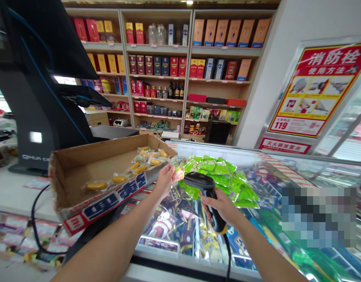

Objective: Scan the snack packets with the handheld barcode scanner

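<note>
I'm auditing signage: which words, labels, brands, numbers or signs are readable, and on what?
"消防栓": poster
"使用方法": poster
"119": poster
"灭火器放置点": lower sign
"HUA", neighbouring letters blurred: monitor stand
Upside-down print, unclear: carton
Too small or blurred: held packet, green packets, shelf boxes, other poster print

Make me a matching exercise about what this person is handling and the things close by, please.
1. scanner
2. small wrapped packet
3. packet pile
4. cardboard box

A. bright green
B. in the left hand
C. open-topped, with yellow wrapped items inside
D. in the right hand

Pairs: 1-D, 2-B, 3-A, 4-C
</note>
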The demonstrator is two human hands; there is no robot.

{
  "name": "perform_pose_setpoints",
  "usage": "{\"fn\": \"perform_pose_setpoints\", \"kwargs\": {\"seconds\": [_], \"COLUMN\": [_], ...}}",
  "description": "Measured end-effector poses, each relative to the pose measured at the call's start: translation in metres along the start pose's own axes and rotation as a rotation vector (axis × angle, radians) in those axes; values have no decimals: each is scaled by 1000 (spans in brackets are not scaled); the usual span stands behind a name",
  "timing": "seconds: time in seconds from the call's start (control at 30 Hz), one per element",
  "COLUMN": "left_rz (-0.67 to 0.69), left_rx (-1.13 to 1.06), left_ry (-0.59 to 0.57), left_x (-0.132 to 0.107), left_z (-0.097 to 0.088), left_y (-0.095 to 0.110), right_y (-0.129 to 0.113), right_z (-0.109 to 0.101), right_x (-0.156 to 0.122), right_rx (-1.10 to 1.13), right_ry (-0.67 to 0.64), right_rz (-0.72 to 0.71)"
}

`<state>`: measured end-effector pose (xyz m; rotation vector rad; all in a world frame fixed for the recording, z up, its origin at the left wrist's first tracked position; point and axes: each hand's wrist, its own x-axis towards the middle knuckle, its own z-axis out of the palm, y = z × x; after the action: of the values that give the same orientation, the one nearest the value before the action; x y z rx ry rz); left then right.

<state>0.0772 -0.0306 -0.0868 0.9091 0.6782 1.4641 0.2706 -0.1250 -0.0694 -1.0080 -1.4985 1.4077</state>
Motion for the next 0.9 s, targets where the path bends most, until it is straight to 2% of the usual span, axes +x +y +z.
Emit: {"fn": "perform_pose_setpoints", "kwargs": {"seconds": [0.17, 0.3, 0.43, 0.53, 0.6, 0.7, 0.8, 0.9], "left_rz": [-17, -79, -84, -67, -16, 154, 317, 410], "left_rx": [-35, 5, 145, 309, 505, 905, 1173, 1252], "left_ry": [-15, -55, -71, -193, -353, -562, -641, -678], "left_x": [2, -2, -5, -11, -18, -30, -32, -21], "left_z": [-4, -3, 8, 22, 32, 42, 47, 52], "left_y": [-5, -7, -12, -22, -29, -38, -44, -51], "right_y": [1, -4, -10, -13, -15, -19, -20, -18], "right_z": [-2, -13, -29, -38, -42, -46, -47, -47], "right_x": [1, 3, 7, 8, 7, 4, 3, 4], "right_rx": [38, 115, 214, 296, 352, 423, 458, 467], "right_ry": [56, 110, 253, 315, 325, 300, 294, 310], "right_rz": [-32, -64, -95, -130, -152, -181, -206, -221]}}
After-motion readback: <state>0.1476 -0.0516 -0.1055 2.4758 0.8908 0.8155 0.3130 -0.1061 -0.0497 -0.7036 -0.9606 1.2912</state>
